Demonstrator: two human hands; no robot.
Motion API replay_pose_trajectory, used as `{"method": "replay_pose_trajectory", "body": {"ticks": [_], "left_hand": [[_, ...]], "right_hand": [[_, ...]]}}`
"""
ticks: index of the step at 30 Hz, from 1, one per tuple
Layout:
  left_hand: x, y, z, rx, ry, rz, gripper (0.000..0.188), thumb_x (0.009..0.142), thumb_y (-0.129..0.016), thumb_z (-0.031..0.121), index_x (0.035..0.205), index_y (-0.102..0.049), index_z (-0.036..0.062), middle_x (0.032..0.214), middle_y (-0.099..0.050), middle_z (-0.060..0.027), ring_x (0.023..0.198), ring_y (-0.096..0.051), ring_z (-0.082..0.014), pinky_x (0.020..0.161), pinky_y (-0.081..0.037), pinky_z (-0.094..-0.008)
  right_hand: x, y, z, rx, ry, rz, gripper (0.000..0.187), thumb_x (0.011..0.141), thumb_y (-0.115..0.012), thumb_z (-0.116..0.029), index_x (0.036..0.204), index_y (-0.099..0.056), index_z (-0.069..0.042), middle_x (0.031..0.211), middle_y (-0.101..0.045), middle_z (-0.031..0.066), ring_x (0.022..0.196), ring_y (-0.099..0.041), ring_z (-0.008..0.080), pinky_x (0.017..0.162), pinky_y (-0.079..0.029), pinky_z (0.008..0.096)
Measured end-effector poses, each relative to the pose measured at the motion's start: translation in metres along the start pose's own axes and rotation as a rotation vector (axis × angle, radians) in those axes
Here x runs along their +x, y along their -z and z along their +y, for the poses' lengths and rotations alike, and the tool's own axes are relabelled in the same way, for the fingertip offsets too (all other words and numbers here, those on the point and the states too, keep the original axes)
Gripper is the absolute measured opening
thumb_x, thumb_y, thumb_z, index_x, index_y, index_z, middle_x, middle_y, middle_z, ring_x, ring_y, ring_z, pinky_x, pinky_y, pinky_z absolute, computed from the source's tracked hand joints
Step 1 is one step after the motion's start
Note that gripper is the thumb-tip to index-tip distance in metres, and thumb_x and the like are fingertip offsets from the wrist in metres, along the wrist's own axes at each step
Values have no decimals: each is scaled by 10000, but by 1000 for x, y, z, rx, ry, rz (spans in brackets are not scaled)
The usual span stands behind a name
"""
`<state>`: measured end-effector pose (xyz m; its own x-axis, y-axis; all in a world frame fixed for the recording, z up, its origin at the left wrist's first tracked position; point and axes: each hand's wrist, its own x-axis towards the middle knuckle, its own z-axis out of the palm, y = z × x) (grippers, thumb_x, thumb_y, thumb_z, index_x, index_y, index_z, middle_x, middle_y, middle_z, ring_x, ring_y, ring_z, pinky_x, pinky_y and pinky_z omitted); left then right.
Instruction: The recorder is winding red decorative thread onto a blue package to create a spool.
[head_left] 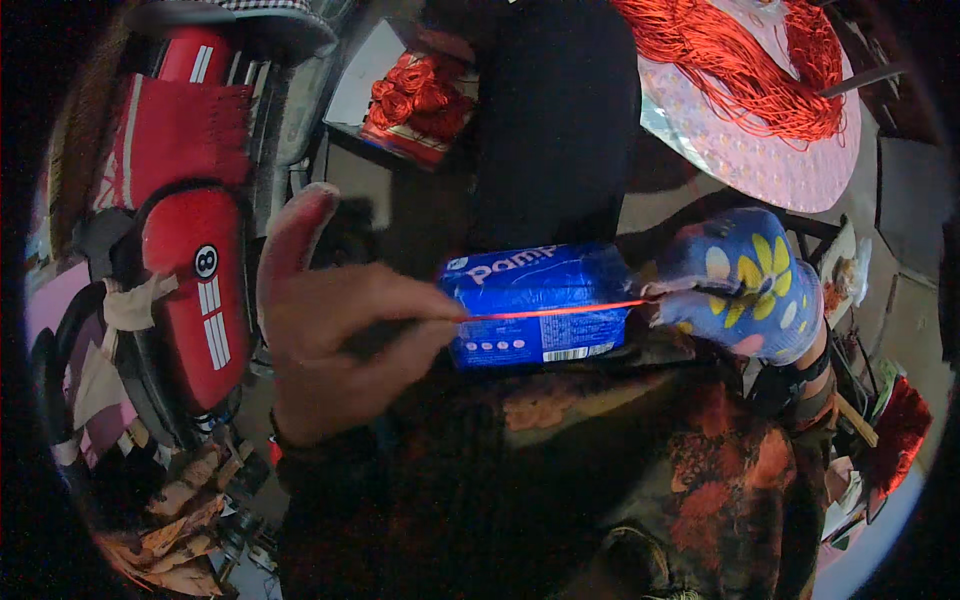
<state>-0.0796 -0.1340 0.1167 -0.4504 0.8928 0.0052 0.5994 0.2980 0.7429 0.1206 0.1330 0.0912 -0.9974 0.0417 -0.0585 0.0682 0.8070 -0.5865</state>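
A thin red cord (555, 312) runs taut, almost level, between my two hands. My left hand (335, 350) is bare and pinches its left end, with one finger raised apart from the others. My right hand (735, 285) wears a blue glove patterned with yellow and white flowers. Its fingers close on the cord's right end, though the fingertips are partly in shadow. Just behind the cord, a blue plastic package (590, 275) lies on my lap over dark patterned clothing (540, 410).
At the far right, a bundle of red cord (740, 70) lies on a round pink surface (700, 150). An open box (360, 75) holds coiled red cord (420, 95). To the left stands a red padded seat (195, 270) with a black frame. Scraps (190, 490) lie at lower left.
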Motion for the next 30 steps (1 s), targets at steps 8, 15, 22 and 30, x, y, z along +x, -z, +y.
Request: {"method": "replay_pose_trajectory", "body": {"ticks": [8,15,22,30], "left_hand": [[-52,12,-24,5,478,-165,268,709,-777,119,960,-708,53,1420,-447,-202,1072,-625,-196,1112,-336,-393],[-43,-58,-19,-317,293,8,788,703,-812,191,1389,-450,56,1405,-459,-199,1196,-549,-251,933,-482,-330],[-21,-82,-5,-396,523,53,691,638,-857,252,1210,-551,14,1075,-629,-99,989,-603,-172,859,-501,-323],[-4,-70,8,-629,568,-182,628,616,-883,164,1148,-578,32,1033,-613,-26,959,-577,-105,845,-487,-282]], "right_hand": [[-1,-16,17,210,121,-283,252,811,-743,-252,1039,-693,-158,904,-661,38,845,-621,277,721,-488,392],[-1,-21,11,239,114,-210,130,862,-711,-220,954,-691,-131,792,-670,62,694,-621,275,619,-474,361],[-1,-24,18,363,81,-202,120,854,-716,-213,967,-696,-178,836,-667,64,698,-599,270,696,-476,351],[11,-23,26,240,31,92,184,796,-767,-202,967,-708,-171,972,-667,2,859,-625,205,758,-483,321]]}}
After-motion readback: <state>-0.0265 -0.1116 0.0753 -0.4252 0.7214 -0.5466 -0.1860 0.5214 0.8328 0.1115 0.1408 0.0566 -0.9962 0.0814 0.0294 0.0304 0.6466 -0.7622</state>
